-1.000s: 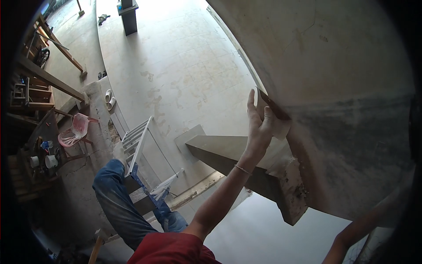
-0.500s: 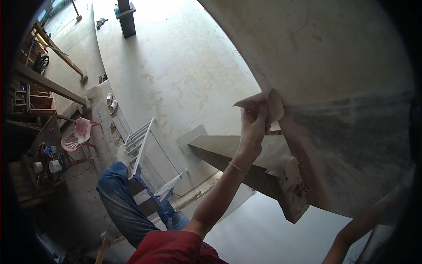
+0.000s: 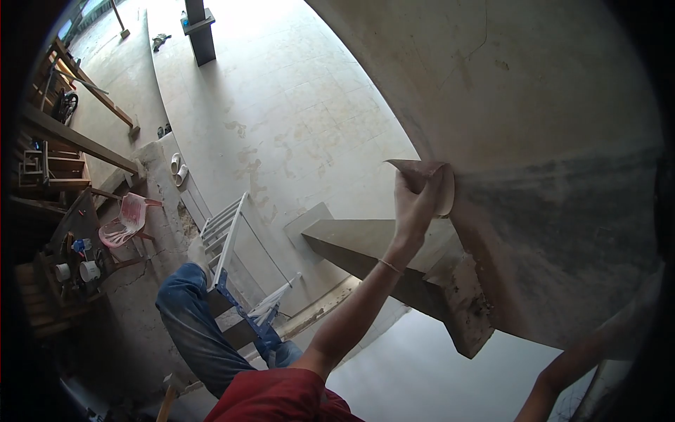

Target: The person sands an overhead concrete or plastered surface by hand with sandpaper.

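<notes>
My left hand [image 3: 419,204] is closed round a bent sheet of sandpaper [image 3: 422,169], which curls above the fingers and rests at the edge of the curved plaster wall [image 3: 548,91]. A thin band circles the left wrist. At the lower right my right forearm [image 3: 566,369] reaches up along the wall's dark, smudged part [image 3: 555,211]; the right hand fades into shadow, and its fingers cannot be made out. Below my left hand a concrete beam [image 3: 380,243] juts out from the wall.
Under my jeans-clad legs is a ladder [image 3: 228,235] in white and blue. Far below are a pink plastic chair [image 3: 130,219], white shoes [image 3: 178,170], wooden frames [image 3: 84,144] and a dark post [image 3: 202,42] on the tiled floor [image 3: 281,105].
My left hand has moved slightly down and to the right along the wall's edge with the sandpaper. The right forearm looks nearly unchanged.
</notes>
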Demonstrator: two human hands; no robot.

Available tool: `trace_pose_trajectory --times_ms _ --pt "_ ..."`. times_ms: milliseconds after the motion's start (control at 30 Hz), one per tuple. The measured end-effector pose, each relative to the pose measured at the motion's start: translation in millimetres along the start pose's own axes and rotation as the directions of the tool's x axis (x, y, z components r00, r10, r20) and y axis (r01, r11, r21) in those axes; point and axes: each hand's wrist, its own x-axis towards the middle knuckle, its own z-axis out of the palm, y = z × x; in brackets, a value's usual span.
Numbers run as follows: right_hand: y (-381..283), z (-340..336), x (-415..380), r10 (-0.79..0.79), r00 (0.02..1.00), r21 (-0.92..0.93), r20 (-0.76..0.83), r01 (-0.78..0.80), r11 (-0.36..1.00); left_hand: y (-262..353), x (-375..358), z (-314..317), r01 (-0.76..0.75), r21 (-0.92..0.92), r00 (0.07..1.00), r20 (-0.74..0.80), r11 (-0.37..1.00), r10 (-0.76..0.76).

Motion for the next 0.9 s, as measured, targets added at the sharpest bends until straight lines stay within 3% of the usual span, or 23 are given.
trace_pose_trajectory --times_ms 200,267,367,467,533,667,733,767,867,900 --pt "1.9 -1.3 0.1 -0.011 1.000 -0.006 0.008 0.011 1.000 2.7 21.5 20.5 -0.055 -0.141 0.975 -0.222 0.989 0.022" --pt "2.6 -1.8 -0.3 -0.014 1.000 0.000 0.012 0.014 1.000 34.2 57.9 24.3 -0.121 -0.338 0.987 -0.137 0.933 0.079" --pt "3.5 1.5 1.8 -0.016 1.000 0.022 0.008 0.016 1.000 46.1 63.5 27.5 -0.098 -0.460 0.995 -0.029 0.883 0.095" --pt "2.7 0.4 3.0 -0.033 0.999 0.014 0.008 0.033 0.999 -11.8 23.0 16.9 -0.061 -0.121 0.996 -0.067 0.991 0.054" --pt "2.5 -0.9 1.9 -0.031 0.999 0.013 0.012 0.031 0.999 -27.1 29.2 9.2 -0.015 -0.052 0.999 0.037 0.999 0.017" --pt "11.3 -2.2 2.7 -0.089 0.996 0.008 -0.006 0.089 0.996 -1.8 51.4 14.3 -0.151 -0.058 0.988 -0.007 0.987 0.151" --pt "9.0 0.7 -0.4 -0.057 0.998 0.027 -0.016 0.058 0.998 28.0 66.5 20.2 -0.113 -0.367 0.993 -0.066 0.923 0.096" --pt "8.3 1.3 -3.4 -0.038 0.999 0.052 -0.017 0.039 0.998 18.3 66.1 21.6 -0.132 -0.403 0.990 -0.101 0.906 0.099" --pt "8.4 1.0 -4.6 0.002 1.000 0.091 -0.011 -0.001 0.996 -31.3 20.4 22.9 -0.099 -0.302 0.974 -0.222 0.948 0.031" --pt "4.9 0.3 -5.4 0.002 1.000 0.043 0.007 -0.002 0.999 -42.2 23.6 12.0 -0.044 -0.229 0.993 -0.121 0.972 0.017"
